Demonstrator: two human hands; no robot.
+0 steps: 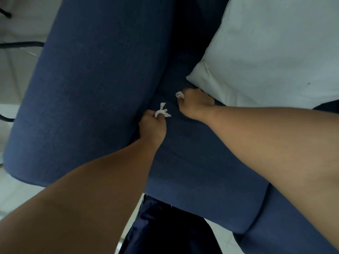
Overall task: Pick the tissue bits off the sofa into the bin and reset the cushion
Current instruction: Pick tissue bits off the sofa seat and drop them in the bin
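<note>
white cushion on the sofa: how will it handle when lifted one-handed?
The white cushion looks soft and wrinkled, so it will probably sag if lifted by a corner. Likely light for its bulk. Fabric cover on the sofa should drag, not slide.

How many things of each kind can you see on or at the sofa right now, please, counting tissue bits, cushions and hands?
Tissue bits: 2, one in the left hand at, one in the right hand at
White cushion: 1
Hands: 2
Total: 5
All are over the blue sofa.
</note>
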